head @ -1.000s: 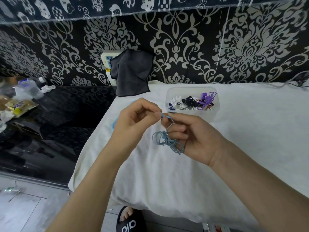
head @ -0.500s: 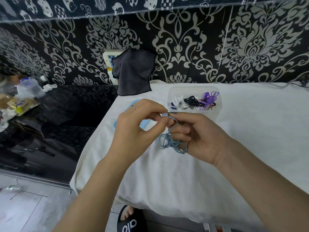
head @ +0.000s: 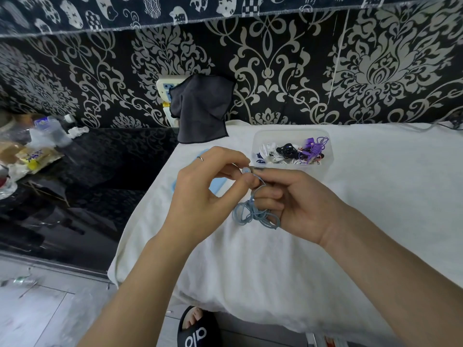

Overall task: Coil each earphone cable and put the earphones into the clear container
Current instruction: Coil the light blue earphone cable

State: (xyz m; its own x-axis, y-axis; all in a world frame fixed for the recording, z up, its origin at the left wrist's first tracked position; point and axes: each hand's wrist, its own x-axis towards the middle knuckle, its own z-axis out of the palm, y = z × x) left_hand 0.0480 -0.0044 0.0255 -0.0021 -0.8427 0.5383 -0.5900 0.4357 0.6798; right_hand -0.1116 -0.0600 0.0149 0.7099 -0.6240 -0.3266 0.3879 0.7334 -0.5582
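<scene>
A light blue earphone cable (head: 254, 214) hangs in loose loops above the white cloth. My right hand (head: 295, 204) grips the bundle, its fingers curled around the loops. Fingertip to fingertip with it, my left hand (head: 208, 194) pinches the blue earbud end (head: 246, 170). Just behind my hands stands the clear container (head: 290, 136), holding coiled white, black and purple earphones.
A light blue lid (head: 218, 187) lies on the white cloth (head: 375, 196) behind my left hand. A dark cloth (head: 201, 108) hangs on the wall over a socket. A black glossy surface (head: 75, 184) with bottles and packets lies to the left. A slippered foot (head: 195, 326) shows below.
My left hand has moved right and closed onto the earbud at my right fingertips. The camera view has shifted slightly; the blue lid behind my left hand came into view.
</scene>
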